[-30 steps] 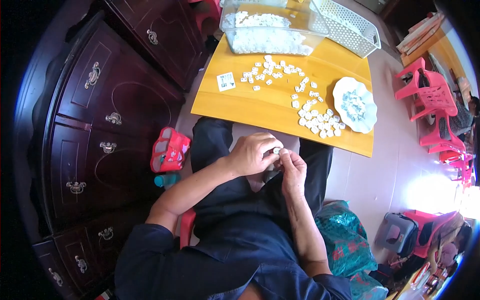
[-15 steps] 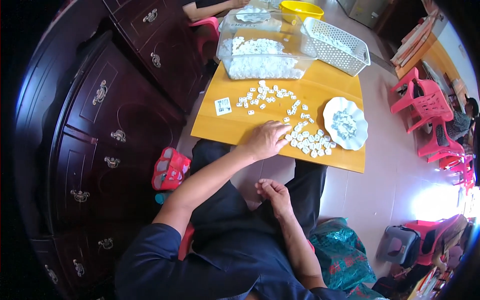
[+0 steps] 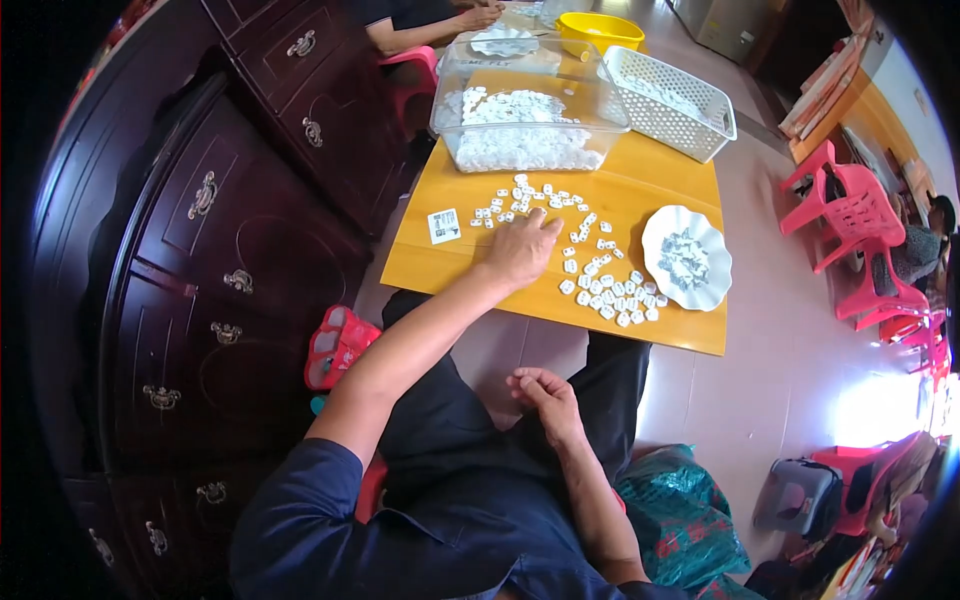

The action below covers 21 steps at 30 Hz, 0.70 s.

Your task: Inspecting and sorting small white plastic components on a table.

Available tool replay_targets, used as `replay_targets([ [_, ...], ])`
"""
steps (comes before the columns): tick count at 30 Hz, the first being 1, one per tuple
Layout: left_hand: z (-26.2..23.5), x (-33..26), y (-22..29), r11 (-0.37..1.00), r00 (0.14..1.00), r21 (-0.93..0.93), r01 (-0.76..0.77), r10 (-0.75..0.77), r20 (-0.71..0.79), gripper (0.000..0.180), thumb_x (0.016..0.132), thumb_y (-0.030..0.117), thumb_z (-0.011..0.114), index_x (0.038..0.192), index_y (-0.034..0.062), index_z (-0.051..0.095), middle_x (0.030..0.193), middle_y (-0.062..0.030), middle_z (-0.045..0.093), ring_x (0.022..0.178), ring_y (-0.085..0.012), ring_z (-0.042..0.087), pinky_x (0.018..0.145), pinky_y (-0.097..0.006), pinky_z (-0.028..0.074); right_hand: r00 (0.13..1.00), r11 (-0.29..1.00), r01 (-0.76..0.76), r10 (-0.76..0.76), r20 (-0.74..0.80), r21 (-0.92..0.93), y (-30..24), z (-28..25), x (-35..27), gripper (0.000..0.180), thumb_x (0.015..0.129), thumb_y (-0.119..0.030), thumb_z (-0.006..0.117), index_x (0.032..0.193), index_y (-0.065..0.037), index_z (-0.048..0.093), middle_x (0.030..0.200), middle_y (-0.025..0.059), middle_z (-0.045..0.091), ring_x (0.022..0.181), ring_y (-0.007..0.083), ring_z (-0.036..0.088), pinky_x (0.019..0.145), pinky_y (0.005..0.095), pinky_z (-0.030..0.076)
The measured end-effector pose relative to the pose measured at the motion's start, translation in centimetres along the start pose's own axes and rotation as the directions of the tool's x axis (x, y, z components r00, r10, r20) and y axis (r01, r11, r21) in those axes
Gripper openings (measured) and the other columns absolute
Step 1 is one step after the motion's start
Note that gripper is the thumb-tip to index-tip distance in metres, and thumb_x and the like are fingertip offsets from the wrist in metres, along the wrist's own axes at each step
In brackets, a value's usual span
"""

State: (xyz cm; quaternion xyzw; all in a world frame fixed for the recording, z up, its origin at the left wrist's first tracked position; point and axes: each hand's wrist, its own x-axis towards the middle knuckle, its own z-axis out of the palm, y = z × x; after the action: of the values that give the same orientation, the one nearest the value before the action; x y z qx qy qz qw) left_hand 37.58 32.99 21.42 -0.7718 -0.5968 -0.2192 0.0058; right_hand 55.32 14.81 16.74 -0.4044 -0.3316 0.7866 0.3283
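My left hand (image 3: pixel 522 252) reaches over the yellow wooden table, palm down, with its fingers apart at the near side of the far group of small white pieces (image 3: pixel 556 198). These pieces are flat and carry dark marks. A denser cluster of the same pieces (image 3: pixel 612 296) lies by the table's front edge, right of that hand. My right hand (image 3: pixel 553 404) is low in front of my lap, thumb and fingers pressed together; whatever they hold, if anything, is too small to name. A white scalloped plate (image 3: pixel 655 232) with small grey, shiny bits stands at the right.
A clear plastic bin (image 3: pixel 615 118) full of white pieces stands at the back, beside a white perforated basket (image 3: pixel 715 140) and a yellow basin (image 3: pixel 612 28). A printed card (image 3: pixel 443 226) lies at left. Another person's hand (image 3: pixel 480 17) is across the table. Dark cabinets (image 3: pixel 200 260) line the left.
My left hand has moved away from the near cluster, up and left to the far group of pieces. My right hand stays nearly where it was, still pinched.
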Motion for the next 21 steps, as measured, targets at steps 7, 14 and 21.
replay_targets([
  [7, -1.7, -3.7, 0.9, 0.999, 0.999, -0.017, -0.038, 0.038, -0.01, 0.036, 0.091, 0.019, 0.062, 0.122, 0.001, 0.06, 0.099, -0.0147, 0.059, 0.094, -0.0313, 0.061, 0.08, -0.044, 0.05, 0.999, 0.999, 0.045, -0.046, -0.015, -0.019, 0.0, 0.0, 0.0, 0.021, 0.099, -0.013, 0.059, 0.115, -0.001, 0.066, 0.104, 0.0075, 0.072, 0.085, 0.0117, 0.064, 0.081, 0.0247, 0.051],
  [14, -4.3, -11.4, 0.9, 0.982, 0.985, -0.119, -0.145, 0.133, -0.106, 0.046, 0.081, 0.027, 0.073, 0.119, 0.0036, 0.062, 0.105, -0.009, 0.057, 0.104, -0.0264, 0.054, 0.091, -0.042, 0.044, 0.966, 0.972, 0.212, -0.225, -0.129, -0.103, -1.4, 1.0, 0.4, 0.016, 0.099, -0.01, 0.06, 0.11, 0.0, 0.066, 0.099, 0.0079, 0.071, 0.084, 0.0124, 0.064, 0.079, 0.0245, 0.05],
  [21, -3.0, -12.5, -0.9, 0.951, 0.904, -0.094, -0.294, 0.245, -0.349, 0.017, 0.079, 0.015, 0.072, 0.093, 0.0077, 0.068, 0.087, -0.0046, 0.06, 0.089, -0.0238, 0.06, 0.079, -0.036, 0.05, 0.84, 0.769, 0.47, -0.541, -0.05, -0.433, -5.6, 2.9, 3.3, 0.014, 0.096, -0.01, 0.063, 0.103, 0.002, 0.068, 0.091, 0.0051, 0.071, 0.082, 0.0093, 0.063, 0.076, 0.024, 0.05],
])
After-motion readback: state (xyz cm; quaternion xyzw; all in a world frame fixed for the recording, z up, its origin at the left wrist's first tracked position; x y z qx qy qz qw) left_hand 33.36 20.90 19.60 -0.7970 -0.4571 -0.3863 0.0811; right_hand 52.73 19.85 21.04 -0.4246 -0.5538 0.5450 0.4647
